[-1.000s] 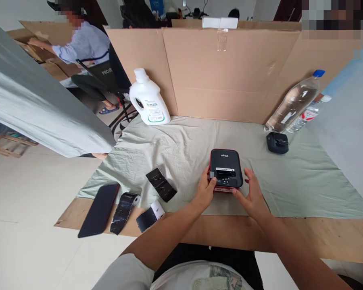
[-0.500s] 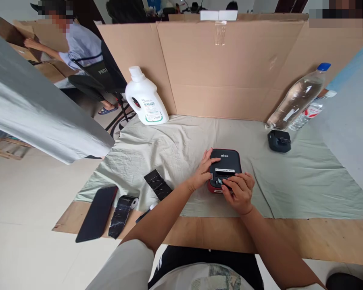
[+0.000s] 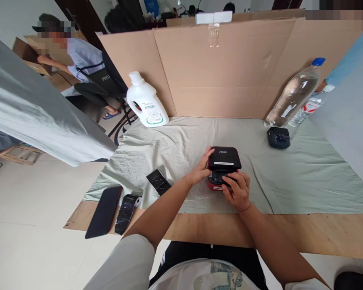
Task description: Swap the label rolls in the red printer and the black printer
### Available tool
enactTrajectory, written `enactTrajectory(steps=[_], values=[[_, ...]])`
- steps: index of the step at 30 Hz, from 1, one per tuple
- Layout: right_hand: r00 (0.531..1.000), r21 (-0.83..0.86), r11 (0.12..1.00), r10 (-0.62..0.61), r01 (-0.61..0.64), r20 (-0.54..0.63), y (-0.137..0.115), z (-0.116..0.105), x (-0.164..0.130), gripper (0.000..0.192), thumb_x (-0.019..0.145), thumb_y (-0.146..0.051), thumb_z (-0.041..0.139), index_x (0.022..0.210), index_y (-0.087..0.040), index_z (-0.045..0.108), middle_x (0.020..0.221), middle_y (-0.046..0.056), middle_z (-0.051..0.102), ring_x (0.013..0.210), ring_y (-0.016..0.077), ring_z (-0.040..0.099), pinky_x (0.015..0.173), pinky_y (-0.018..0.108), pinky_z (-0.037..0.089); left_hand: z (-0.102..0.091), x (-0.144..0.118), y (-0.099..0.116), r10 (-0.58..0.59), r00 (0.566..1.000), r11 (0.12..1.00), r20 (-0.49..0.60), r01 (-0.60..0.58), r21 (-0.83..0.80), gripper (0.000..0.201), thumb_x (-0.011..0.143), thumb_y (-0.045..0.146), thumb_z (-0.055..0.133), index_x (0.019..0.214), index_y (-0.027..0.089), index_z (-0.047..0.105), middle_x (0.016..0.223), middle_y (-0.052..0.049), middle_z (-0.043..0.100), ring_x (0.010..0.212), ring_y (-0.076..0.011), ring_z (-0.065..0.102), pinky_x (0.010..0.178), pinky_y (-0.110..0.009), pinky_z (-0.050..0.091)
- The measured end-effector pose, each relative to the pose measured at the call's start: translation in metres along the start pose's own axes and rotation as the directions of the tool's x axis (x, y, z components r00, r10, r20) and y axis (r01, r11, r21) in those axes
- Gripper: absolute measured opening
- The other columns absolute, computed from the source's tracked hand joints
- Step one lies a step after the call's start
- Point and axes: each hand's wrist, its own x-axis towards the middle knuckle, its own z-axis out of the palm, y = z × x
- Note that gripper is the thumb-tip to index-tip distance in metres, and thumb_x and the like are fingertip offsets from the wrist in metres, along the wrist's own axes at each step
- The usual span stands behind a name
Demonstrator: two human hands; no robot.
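A small black and red label printer (image 3: pixel 224 156) sits on the cloth in front of me, its black lid tilted up and a dark recess showing at its front. My left hand (image 3: pixel 200 170) grips its left side, fingers along the lid's edge and thumb near the front corner. My right hand (image 3: pixel 238 190) is closed over the front right part, fingertips bent into the recess; anything beneath them is hidden. To the left lie a black strip (image 3: pixel 158 182), a black roll (image 3: pixel 126 214) with a white core and a flat dark tablet-like slab (image 3: pixel 103 212).
A white detergent bottle (image 3: pixel 148 102) stands back left before a cardboard screen (image 3: pixel 226 72). At the back right are a large clear bottle (image 3: pixel 295 94), a smaller bottle (image 3: pixel 309 106) and a small black device (image 3: pixel 278 138). Another person (image 3: pixel 86 54) sits beyond the grey curtain (image 3: pixel 45 100).
The printer's lid has risen at the front, uncovering more of the recess. My left fingers have drawn back from the lid's top to its side. The view has shifted slightly.
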Motion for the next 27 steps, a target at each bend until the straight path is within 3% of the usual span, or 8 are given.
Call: enactTrajectory(steps=[5, 9, 14, 16, 18, 20, 23, 27], values=[[0.995, 0.08, 0.997, -0.011, 0.019, -0.098, 0.004, 0.001, 0.001, 0.044, 0.085, -0.035, 0.058, 0.127, -0.025, 0.049, 0.114, 0.01, 0.057, 0.106, 0.0253, 0.054, 0.089, 0.046, 0.048, -0.006, 0.018, 0.016, -0.092, 0.989, 0.995, -0.116, 0.089, -0.033, 0.07, 0.077, 0.035, 0.069, 0.141, 0.024, 0.042, 0.151, -0.007, 0.037, 0.14, -0.0285, 0.033, 0.115, -0.041, 0.026], [0.994, 0.105, 0.994, 0.012, 0.0, -0.11, 0.005, 0.001, 0.002, 0.044, 0.087, -0.037, 0.053, 0.128, -0.024, 0.045, 0.116, 0.012, 0.055, 0.106, 0.0263, 0.054, 0.087, 0.046, 0.049, -0.002, 0.033, 0.024, -0.136, 0.967, 0.99, -0.214, 0.129, -0.049, 0.057, 0.081, 0.037, 0.066, 0.133, 0.022, 0.049, 0.134, -0.008, 0.055, 0.12, -0.0245, 0.052, 0.108, -0.039, 0.036], [0.993, 0.126, 0.992, 0.019, -0.004, -0.114, 0.006, 0.001, 0.001, 0.042, 0.089, -0.035, 0.046, 0.129, -0.023, 0.044, 0.116, 0.012, 0.055, 0.107, 0.0264, 0.054, 0.089, 0.048, 0.048, 0.017, 0.034, 0.037, -0.107, 0.82, 0.91, -0.562, 0.308, 0.277, 0.034, 0.074, 0.026, 0.069, 0.105, 0.018, 0.061, 0.114, -0.012, 0.061, 0.102, -0.0265, 0.058, 0.1, -0.042, 0.04], [0.992, 0.137, 0.991, 0.023, -0.006, -0.126, 0.006, 0.0, 0.002, 0.041, 0.09, -0.033, 0.043, 0.13, -0.023, 0.044, 0.115, 0.012, 0.056, 0.107, 0.0266, 0.054, 0.089, 0.048, 0.048, 0.026, 0.033, 0.041, -0.081, 0.863, 0.86, -0.499, 0.313, 0.402, 0.015, 0.074, 0.023, 0.067, 0.088, 0.021, 0.064, 0.095, -0.009, 0.066, 0.097, -0.027, 0.06, 0.1, -0.043, 0.039], [0.992, 0.141, 0.99, 0.025, -0.007, -0.124, 0.006, 0.0, 0.001, 0.041, 0.09, -0.032, 0.043, 0.13, -0.023, 0.044, 0.115, 0.012, 0.056, 0.106, 0.0268, 0.054, 0.088, 0.048, 0.048, 0.032, 0.037, 0.044, -0.098, 0.947, 0.81, -0.306, 0.254, 0.528, 0.004, 0.073, 0.019, 0.066, 0.076, 0.022, 0.065, 0.082, -0.006, 0.068, 0.093, -0.0273, 0.061, 0.102, -0.044, 0.035], [0.993, 0.143, 0.99, 0.029, -0.011, -0.119, 0.007, 0.001, 0.0, 0.04, 0.09, -0.032, 0.043, 0.129, -0.022, 0.045, 0.115, 0.012, 0.056, 0.107, 0.0269, 0.054, 0.088, 0.048, 0.048, 0.036, 0.045, 0.043, -0.137, 0.983, 0.729, -0.125, 0.186, 0.659, 0.007, 0.07, 0.015, 0.066, 0.072, 0.022, 0.068, 0.08, -0.007, 0.07, 0.094, -0.0297, 0.062, 0.105, -0.047, 0.029], [0.992, 0.146, 0.989, 0.025, -0.008, -0.12, 0.008, 0.002, -0.001, 0.04, 0.091, -0.031, 0.043, 0.129, -0.021, 0.046, 0.115, 0.013, 0.056, 0.107, 0.0267, 0.054, 0.089, 0.048, 0.048, 0.043, 0.061, 0.038, -0.25, 0.968, 0.602, 0.033, 0.129, 0.788, 0.008, 0.062, 0.013, 0.072, 0.067, 0.019, 0.07, 0.079, -0.013, 0.071, 0.1, -0.0364, 0.061, 0.106, -0.052, 0.023], [0.992, 0.128, 0.992, -0.002, 0.018, -0.125, 0.009, 0.002, 0.0, 0.039, 0.092, -0.031, 0.042, 0.129, -0.021, 0.046, 0.114, 0.013, 0.057, 0.105, 0.0262, 0.055, 0.088, 0.047, 0.048, 0.052, 0.073, 0.034, -0.326, 0.944, 0.462, 0.05, 0.113, 0.88, 0.007, 0.058, 0.013, 0.075, 0.06, 0.016, 0.069, 0.079, -0.018, 0.072, 0.101, -0.0381, 0.06, 0.103, -0.051, 0.027]])
